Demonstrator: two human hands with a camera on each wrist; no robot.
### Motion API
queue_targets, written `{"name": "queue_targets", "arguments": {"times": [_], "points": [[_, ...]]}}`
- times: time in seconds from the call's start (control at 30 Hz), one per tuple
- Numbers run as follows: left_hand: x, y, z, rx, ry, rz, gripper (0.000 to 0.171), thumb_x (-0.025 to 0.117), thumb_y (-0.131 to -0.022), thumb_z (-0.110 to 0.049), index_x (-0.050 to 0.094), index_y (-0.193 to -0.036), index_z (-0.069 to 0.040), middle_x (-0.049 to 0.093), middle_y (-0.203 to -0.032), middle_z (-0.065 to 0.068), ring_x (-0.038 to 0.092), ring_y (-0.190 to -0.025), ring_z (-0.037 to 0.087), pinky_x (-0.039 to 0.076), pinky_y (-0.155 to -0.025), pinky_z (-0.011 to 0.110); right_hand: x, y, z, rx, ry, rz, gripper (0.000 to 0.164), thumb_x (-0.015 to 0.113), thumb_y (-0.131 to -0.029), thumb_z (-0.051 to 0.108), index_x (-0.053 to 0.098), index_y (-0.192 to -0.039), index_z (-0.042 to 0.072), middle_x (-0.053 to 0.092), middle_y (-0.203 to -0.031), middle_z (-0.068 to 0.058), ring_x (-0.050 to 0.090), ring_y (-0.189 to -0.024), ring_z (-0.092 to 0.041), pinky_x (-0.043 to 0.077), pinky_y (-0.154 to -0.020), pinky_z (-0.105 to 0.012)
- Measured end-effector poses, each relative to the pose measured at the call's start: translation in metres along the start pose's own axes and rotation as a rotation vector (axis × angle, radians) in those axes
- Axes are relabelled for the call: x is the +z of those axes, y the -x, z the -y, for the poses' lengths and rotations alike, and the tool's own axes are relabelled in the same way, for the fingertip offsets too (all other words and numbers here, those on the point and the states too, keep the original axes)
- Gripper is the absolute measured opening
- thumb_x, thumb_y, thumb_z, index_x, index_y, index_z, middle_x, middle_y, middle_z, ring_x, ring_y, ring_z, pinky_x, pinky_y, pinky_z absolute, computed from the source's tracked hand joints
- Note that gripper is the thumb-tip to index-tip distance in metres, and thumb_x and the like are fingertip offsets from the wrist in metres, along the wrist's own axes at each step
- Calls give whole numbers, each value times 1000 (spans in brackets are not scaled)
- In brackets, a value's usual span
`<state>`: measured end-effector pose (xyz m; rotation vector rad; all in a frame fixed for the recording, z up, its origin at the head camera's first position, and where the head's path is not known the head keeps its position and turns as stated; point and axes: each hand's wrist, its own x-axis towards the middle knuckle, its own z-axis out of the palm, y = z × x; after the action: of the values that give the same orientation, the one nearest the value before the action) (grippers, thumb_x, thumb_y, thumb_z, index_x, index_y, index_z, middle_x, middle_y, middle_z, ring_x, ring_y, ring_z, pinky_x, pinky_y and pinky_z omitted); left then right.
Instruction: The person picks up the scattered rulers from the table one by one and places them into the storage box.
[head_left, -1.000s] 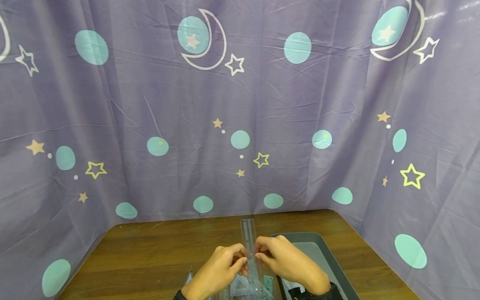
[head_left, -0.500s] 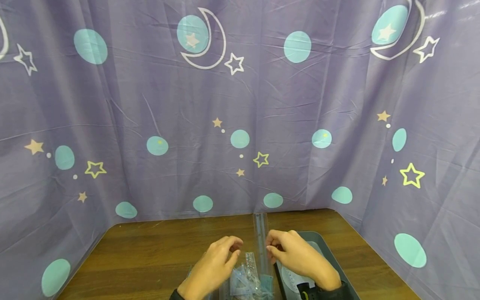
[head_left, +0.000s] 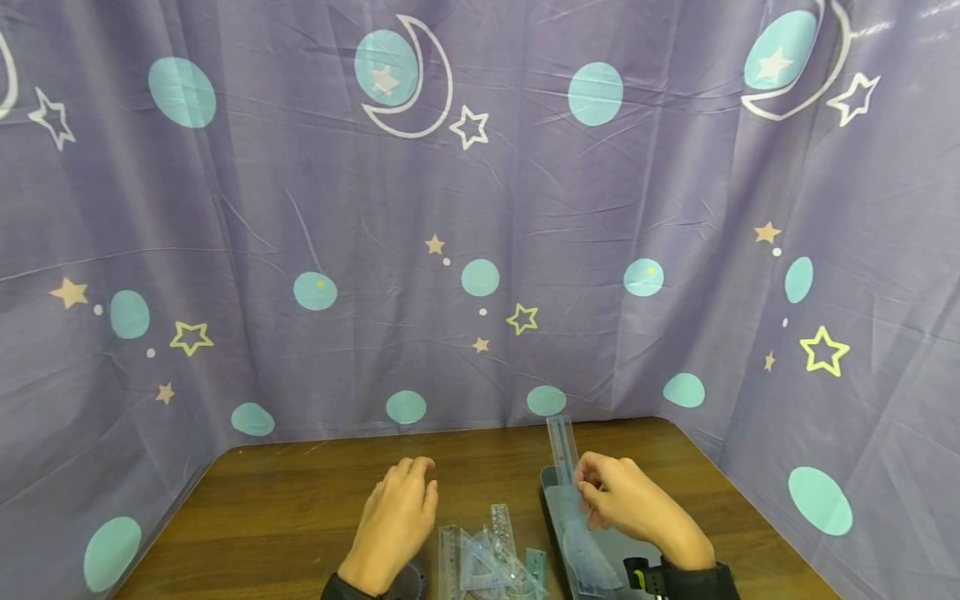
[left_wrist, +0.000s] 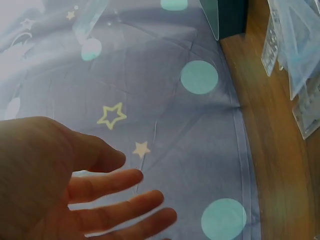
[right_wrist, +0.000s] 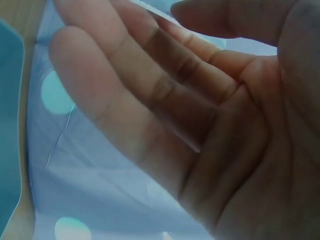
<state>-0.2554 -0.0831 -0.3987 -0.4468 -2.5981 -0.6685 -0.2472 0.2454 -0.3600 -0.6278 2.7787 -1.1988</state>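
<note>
My right hand [head_left: 633,504] pinches a long clear ruler [head_left: 562,446] between thumb and fingertips, holding it over the grey tray [head_left: 553,508]. The ruler's far end sticks out past the tray's back edge; its near part blurs into pale clear pieces [head_left: 588,554] in the tray. My left hand [head_left: 393,517] is off to the left with nothing in it, thumb and fingers spread in the left wrist view. To its right lies a pile of clear rulers and set squares [head_left: 483,562], also seen as set squares [left_wrist: 300,40] in the left wrist view.
A small green-tinted ruler [head_left: 536,567] lies between the pile and the tray. Beside the left wrist is a dark rounded thing [head_left: 408,582], partly hidden. A purple patterned curtain [head_left: 480,208] stands around the wooden table [head_left: 300,500].
My right hand has carried the ruler rightward from above the pile to over the tray. The left hand has let go of the ruler and drawn away to the left.
</note>
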Motion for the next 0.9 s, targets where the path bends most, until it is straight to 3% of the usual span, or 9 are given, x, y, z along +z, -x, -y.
{"name": "queue_targets", "arguments": {"times": [0.23, 0.53, 0.73, 0.9], "points": [[4, 0, 8, -50, -10, 41, 29, 71, -102, -12, 68, -127, 3, 73, -110, 17, 68, -90, 27, 60, -76, 43, -3, 2, -20, 42, 21, 24, 8, 57, -108, 3, 62, -102, 1, 68, -75, -8, 66, -58, -22, 54, -52, -29], [10, 1, 13, -52, -42, 65, 32, 73, -101, -12, 67, -127, 6, 72, -109, 20, 69, -93, 34, 61, -76, 48, 1, 1, -34, 181, 40, 70, 10, 61, -105, 1, 63, -95, 2, 65, -65, -9, 63, -50, -20, 59, -52, -42], [9, 1, 13, -70, -16, 112, 35, 73, -102, -14, 66, -130, 6, 71, -112, 21, 69, -97, 37, 61, -81, 53, 3, 0, -35, 249, 11, 81, 10, 62, -103, -2, 62, -95, 3, 66, -72, -11, 67, -56, -22, 57, -54, -37], [9, 1, 10, -60, 3, 143, 36, 72, -103, -15, 65, -132, 6, 71, -115, 23, 68, -98, 38, 61, -81, 54, 3, 1, -33, 244, 31, 47, 7, 65, -103, 0, 62, -98, 3, 67, -78, -11, 69, -64, -25, 52, -56, -32]]}}
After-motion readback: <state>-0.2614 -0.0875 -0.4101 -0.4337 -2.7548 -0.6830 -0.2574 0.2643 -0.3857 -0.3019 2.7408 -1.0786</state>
